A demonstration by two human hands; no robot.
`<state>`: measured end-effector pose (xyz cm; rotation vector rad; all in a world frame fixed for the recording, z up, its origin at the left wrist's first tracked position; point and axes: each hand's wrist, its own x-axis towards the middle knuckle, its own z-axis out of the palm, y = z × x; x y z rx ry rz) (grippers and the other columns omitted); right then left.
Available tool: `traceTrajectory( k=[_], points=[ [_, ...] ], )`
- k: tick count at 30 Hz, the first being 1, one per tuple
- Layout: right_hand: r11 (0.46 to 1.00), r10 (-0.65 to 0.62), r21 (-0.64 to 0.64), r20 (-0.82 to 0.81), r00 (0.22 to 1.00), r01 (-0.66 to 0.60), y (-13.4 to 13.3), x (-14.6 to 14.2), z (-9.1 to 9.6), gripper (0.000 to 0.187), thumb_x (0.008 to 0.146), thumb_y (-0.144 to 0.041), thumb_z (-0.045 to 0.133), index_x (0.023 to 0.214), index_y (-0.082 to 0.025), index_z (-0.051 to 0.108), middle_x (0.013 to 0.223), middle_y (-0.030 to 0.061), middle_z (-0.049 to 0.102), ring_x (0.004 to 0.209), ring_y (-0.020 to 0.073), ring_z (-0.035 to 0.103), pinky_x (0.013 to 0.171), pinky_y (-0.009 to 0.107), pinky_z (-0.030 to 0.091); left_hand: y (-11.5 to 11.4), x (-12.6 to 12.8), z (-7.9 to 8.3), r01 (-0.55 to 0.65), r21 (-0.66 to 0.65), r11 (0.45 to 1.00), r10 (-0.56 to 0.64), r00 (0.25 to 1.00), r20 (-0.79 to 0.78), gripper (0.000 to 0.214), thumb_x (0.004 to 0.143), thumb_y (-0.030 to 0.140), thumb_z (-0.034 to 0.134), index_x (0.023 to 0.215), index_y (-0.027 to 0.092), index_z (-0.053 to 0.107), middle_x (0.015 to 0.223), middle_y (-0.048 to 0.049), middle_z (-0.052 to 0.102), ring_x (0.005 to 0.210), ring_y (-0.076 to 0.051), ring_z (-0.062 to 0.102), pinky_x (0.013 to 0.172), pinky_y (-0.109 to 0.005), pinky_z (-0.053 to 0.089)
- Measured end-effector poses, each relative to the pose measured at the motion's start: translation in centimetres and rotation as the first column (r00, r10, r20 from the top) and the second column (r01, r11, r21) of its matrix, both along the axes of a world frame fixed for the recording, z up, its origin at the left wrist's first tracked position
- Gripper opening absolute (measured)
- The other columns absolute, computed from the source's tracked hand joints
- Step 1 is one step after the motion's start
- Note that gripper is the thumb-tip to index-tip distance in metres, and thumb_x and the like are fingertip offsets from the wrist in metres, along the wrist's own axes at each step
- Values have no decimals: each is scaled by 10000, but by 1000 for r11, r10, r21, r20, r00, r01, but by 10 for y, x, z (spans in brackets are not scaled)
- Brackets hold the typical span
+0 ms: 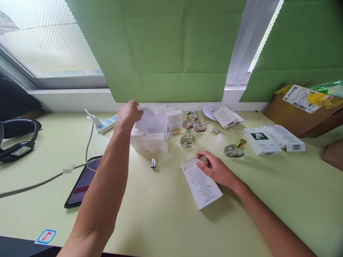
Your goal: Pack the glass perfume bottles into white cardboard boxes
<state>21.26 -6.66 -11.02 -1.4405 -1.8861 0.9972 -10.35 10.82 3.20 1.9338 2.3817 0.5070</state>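
Note:
My right hand [214,168] is closed on the open end of a flat white perfume box [203,185] printed with small text; the thumb rests on its face. My left hand [130,113] reaches to the back, its fingers closed at the edge of white paper [151,124] beside the upright white boxes [155,142]; the fingertips are partly hidden. Between the hands lies a silver cap [153,163]. Beyond my right hand stands a clear perfume bottle [188,140] with its cap off. Another bottle with a gold cap [235,150] lies to the right.
Several round bottles [200,126] cluster at the back, near a gold cap [176,132] and a silver cap [215,130]. Opened white boxes [262,141] lie right, before a brown carton [294,116]. A power strip [107,124], cable [40,185] and tablet [80,187] are left.

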Motion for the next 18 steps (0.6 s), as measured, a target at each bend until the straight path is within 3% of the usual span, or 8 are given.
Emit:
traceTrajectory(
  k=[3,5,7,10,12,14,16,18],
  points=[
    [1000,-11,6,-16,1000,11,1,0,-4,387,951,-490,508,1258,-257,543,1208,45,611,745,157,556,715,339,502,-8,1,13,-151,133,980,141,987,81,433,861,269,588,1288,208,626,1305,-151,649,1228,-327,585,934,-493,476],
    [1000,-16,8,-26,1000,17,0,1,-6,402,948,-498,512,1265,-251,538,1162,46,615,738,158,549,720,340,501,-17,7,25,-180,268,946,147,979,139,374,951,264,489,1282,158,628,1282,-142,659,1240,-279,580,940,-480,438],
    [1000,-23,10,-35,999,24,0,1,-6,418,950,-510,507,1273,-246,534,1098,44,618,733,161,549,731,345,502,-30,13,41,-197,423,885,148,978,146,392,969,263,442,1320,158,582,1297,-115,647,1220,-274,587,975,-484,462],
    [999,-34,18,-49,998,35,0,2,-6,418,950,-523,502,1260,-245,541,1088,48,616,741,161,554,758,357,508,-50,18,70,-197,659,726,122,980,159,347,964,166,410,1276,166,561,1262,-72,650,1225,-233,573,1073,-488,431],
    [999,-42,24,-61,997,44,0,2,-5,417,946,-530,506,1243,-240,549,1121,58,618,743,158,559,772,365,512,-62,18,91,-108,768,631,20,992,123,327,955,153,394,1216,235,572,1236,-2,654,1203,-194,593,1051,-429,471],
    [998,-54,31,-76,996,56,1,2,-4,423,950,-535,495,1237,-229,552,1132,67,622,746,158,568,771,368,517,-72,20,107,-16,798,602,-124,986,114,319,920,146,422,1172,250,587,1254,52,643,1193,-205,615,981,-422,522],
    [997,-59,36,-92,994,63,1,2,-3,425,959,-533,481,1237,-220,557,1137,74,624,756,161,581,762,364,522,-80,28,114,123,731,671,-365,913,181,316,933,185,439,1215,259,562,1237,61,669,1151,-214,648,940,-413,546],
    [998,-44,43,-106,993,49,0,2,-1,426,951,-522,504,1249,-225,568,1137,72,628,752,160,587,750,359,528,-88,45,107,286,612,737,-558,769,312,324,957,230,473,1280,224,502,1145,25,704,1052,-206,689,898,-402,565]
  ],
)
